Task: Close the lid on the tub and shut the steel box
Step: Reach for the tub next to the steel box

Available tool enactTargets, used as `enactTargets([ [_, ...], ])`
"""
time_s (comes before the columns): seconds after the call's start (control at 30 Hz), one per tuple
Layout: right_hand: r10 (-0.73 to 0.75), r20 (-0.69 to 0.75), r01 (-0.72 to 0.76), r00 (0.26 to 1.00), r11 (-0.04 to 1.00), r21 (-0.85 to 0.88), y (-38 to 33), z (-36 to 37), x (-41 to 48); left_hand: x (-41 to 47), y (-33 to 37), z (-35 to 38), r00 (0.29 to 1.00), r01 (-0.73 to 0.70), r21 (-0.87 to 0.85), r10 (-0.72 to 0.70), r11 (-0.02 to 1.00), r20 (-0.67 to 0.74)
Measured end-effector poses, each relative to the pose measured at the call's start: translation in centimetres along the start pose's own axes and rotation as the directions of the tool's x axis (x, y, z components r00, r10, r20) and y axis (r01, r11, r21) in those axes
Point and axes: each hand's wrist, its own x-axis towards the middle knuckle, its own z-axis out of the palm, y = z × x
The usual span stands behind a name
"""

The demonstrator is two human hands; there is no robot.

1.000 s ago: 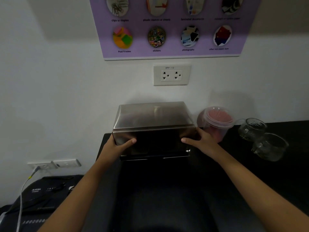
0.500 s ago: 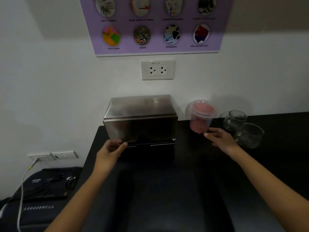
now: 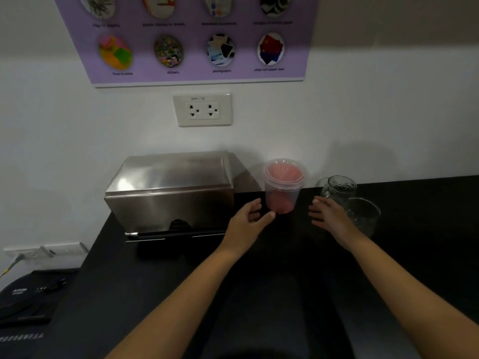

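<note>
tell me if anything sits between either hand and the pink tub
Nothing visible does. The left hand and right hand flank the tub with only bare black counter between; the glass jars sit beyond the right hand.

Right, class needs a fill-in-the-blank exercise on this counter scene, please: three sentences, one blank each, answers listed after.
1. The steel box stands to the ____ of the pink tub.
2. The left hand and right hand are both ____, holding nothing.
3. Right of the tub stand two clear ____ cups.

Missing words: left; open; glass
</note>
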Motion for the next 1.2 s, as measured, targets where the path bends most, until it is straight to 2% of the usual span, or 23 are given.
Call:
enactTargets([
  [0.1,0.056,-0.009,-0.054,0.998,0.990,0.127,-0.2,0.3,1.9,2.1,0.1,1.9,0.994,0.071,-0.117,-0.080,0.991,-0.078],
  [0.2,0.070,0.007,-0.070,0.998,0.981,0.180,-0.6,0.7,3.7,4.1,0.0,3.0,0.986,0.118,-0.146,-0.133,0.982,-0.097],
  [0.4,0.064,0.045,-0.071,0.997,0.983,0.169,-0.6,1.1,6.4,6.7,-0.2,3.6,0.987,0.112,-0.148,-0.128,0.983,-0.102],
  [0.57,0.067,0.162,-0.099,0.985,0.976,0.196,-0.1,1.9,6.8,7.3,-0.6,3.5,0.987,0.140,-0.209,-0.153,0.968,-0.044],
  [0.8,0.070,0.166,-0.110,0.984,0.964,0.241,-0.2,3.2,6.2,6.7,-1.2,3.0,0.989,0.105,-0.241,-0.127,0.965,-0.078],
  [1.2,0.072,0.152,-0.100,0.986,0.976,0.191,-0.6,4.3,5.6,6.3,-0.9,2.2,0.992,0.081,-0.228,-0.101,0.970,-0.078],
])
